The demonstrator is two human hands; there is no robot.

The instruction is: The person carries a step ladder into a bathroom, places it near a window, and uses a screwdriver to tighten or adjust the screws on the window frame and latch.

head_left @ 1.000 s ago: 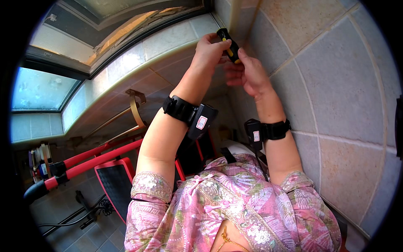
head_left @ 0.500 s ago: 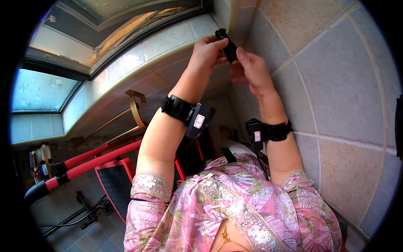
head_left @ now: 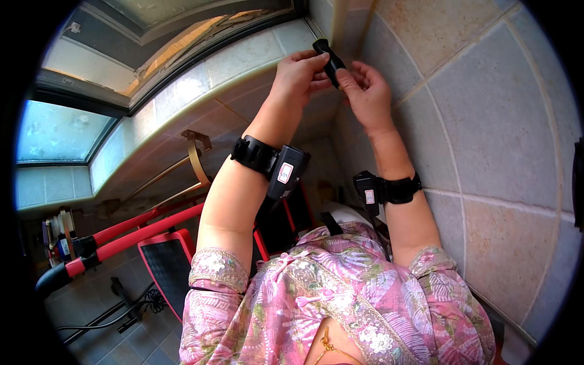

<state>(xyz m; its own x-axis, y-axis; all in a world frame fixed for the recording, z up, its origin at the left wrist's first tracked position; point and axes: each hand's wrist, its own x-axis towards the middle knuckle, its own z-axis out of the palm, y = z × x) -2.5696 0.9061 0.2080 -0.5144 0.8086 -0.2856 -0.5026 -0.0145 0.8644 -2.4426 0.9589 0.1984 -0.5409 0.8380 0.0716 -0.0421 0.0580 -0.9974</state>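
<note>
A person in a pink floral blouse [head_left: 274, 310], black strapped devices [head_left: 288, 172] on both forearms, raises two bare hands toward a tiled corner. Between twelve and one o'clock, the left hand [head_left: 297, 76] pinches the upper handle of a black screwdriver [head_left: 332, 64], thumb and fingers closed on it. The right hand [head_left: 369, 99] sets its thumb at the handle's butt, fingers partly curled; whether they close on it cannot be told. The tilted tool's thin metal shaft points toward twelve, its tip too small to make out. A red-tubed frame [head_left: 146, 232] stands at eight o'clock, a gray-and-tan tiled wall [head_left: 493, 103] rises at two to three, and a dark-framed window [head_left: 134, 99] fills ten to eleven.
</note>
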